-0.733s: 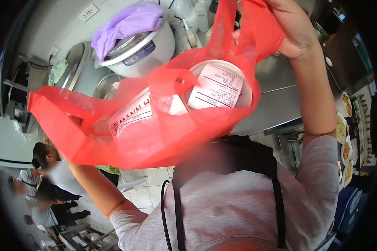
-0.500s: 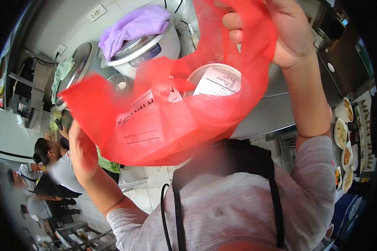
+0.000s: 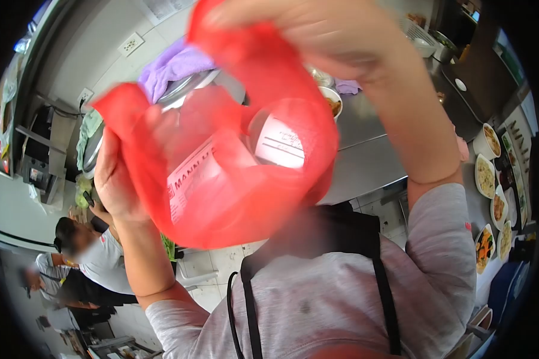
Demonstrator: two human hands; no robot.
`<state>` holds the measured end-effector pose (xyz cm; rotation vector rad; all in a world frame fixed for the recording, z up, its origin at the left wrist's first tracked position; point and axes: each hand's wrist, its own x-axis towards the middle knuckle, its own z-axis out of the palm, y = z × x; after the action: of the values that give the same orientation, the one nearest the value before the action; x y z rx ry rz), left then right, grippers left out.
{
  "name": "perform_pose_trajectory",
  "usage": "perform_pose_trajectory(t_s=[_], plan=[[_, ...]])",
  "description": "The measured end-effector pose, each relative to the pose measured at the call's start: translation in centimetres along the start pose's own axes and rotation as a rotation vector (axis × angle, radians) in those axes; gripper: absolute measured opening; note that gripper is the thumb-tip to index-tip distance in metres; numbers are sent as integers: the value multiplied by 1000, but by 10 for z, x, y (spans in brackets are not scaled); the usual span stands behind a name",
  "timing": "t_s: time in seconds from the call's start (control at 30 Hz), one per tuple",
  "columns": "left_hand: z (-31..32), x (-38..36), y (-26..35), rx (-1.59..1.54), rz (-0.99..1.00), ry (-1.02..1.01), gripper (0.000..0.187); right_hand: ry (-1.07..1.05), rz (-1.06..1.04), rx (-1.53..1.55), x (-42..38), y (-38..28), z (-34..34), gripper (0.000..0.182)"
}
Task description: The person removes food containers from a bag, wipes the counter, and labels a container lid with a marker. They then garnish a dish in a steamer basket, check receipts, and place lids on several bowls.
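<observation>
Red bag (image 3: 245, 221) is up in the air between both hands, with a printed label (image 3: 191, 173) showing inside. Right hand (image 3: 326, 36) is kinda blurry, but its fingers are closed on a handle. Left hand (image 3: 121, 179) is against the side, fingers partly hidden, so can't tell how closed.

A purple towel (image 3: 175, 67) lies over a metal lid (image 3: 190, 87) near a wall outlet (image 3: 130, 44), with food bowls (image 3: 485, 175) at right and co-workers (image 3: 108, 261) at left.

Right hand (image 3: 326, 36) high, fingers curled; left hand (image 3: 118, 185) lower, partly hidden.
</observation>
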<state>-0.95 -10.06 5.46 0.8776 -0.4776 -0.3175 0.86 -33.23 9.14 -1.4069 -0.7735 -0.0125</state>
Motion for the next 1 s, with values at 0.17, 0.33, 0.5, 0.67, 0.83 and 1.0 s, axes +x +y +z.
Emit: perform_pose_trajectory(t_s=[0.17, 0.33, 0.5, 0.67, 0.83, 1.0], plan=[[25, 26, -23, -238, -65, -174, 36, 166, -420, -1341, -5, 2, 69, 15], [14, 28, -11, 8, -159, -164, 29, 132, -616, -1644, -22, 4, 64, 18], [36, 27, -6, 93, -186, -245, 45, 191, -550, -1385, -17, 3, 33, 15], [4, 35, -25, 658, 87, 147, 29, -264, -163, -1339, -22, -38, 36, 25], [36, 36, -13, 297, 3, 161, 9, 181, -194, -501, -70, 0, -20, 35], [87, 26, -7, 566, 60, 700, 18, 235, 928, -219, -231, 192, -83, 62]])
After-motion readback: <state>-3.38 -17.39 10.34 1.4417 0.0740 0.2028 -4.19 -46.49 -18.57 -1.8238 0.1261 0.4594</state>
